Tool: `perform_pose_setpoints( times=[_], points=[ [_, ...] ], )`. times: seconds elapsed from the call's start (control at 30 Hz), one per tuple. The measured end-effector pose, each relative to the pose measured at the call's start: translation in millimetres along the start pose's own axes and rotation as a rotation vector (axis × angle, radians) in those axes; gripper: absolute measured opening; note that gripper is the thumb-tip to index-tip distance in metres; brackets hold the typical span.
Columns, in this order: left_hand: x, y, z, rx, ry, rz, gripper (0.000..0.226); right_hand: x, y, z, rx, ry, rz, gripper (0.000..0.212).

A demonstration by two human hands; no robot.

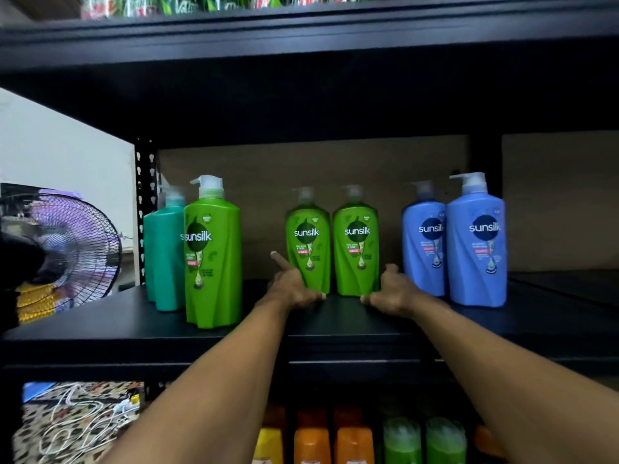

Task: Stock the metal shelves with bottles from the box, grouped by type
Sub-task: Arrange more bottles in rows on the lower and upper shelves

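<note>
Two green Sunsilk pump bottles stand side by side in the middle of the black metal shelf [134,316]. My left hand [294,289] holds the base of the left green bottle [310,236], thumb at its front and index finger sticking out to the left. My right hand [392,289] holds the base of the right green bottle [357,236], thumb in front and fingers curled at its side. Further left stand a larger green bottle [212,256] and teal bottles [165,249]. Two blue bottles [423,242] [477,242] stand to the right. The box is out of view.
The shelf below holds yellow [269,443], orange [335,443] and green bottles [422,440]. The shelf above carries green-and-red packs [201,3]. A running fan [73,249] stands left of the rack. Bare shelf lies between the bottle groups and right of the blue ones.
</note>
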State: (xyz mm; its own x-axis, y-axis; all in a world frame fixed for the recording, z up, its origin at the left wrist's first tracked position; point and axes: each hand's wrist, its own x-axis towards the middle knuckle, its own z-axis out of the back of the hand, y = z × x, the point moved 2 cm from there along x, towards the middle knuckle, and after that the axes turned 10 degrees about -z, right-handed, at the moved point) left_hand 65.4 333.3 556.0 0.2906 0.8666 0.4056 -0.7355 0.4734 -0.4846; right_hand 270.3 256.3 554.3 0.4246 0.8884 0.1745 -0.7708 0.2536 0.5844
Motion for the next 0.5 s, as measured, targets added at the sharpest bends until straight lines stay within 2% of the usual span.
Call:
perform_pose_setpoints(
  times=[0.17, 0.3, 0.4, 0.5],
  points=[
    [-44.0, -17.8, 10.8, 0.078, 0.031, 0.004, 0.128, -39.1, -1.0, 8.8, -0.133, 0.006, 0.093, 0.063],
    [-86.9, -29.7, 23.3, 0.124, 0.004, -0.144, 0.103, -60.7, -4.4, 11.4, -0.184, 0.015, 0.149, 0.052],
    [-119.6, -30.2, 34.0, 0.087, -0.133, -0.355, 0.073, -68.9, -5.1, 13.2, -0.225, -0.004, 0.151, 0.044],
    [-147.8, -23.5, 55.8, 0.093, -0.391, -0.586, 0.050, -74.9, -2.6, 13.7, -0.233, 0.004, 0.154, 0.042]
  ],
)
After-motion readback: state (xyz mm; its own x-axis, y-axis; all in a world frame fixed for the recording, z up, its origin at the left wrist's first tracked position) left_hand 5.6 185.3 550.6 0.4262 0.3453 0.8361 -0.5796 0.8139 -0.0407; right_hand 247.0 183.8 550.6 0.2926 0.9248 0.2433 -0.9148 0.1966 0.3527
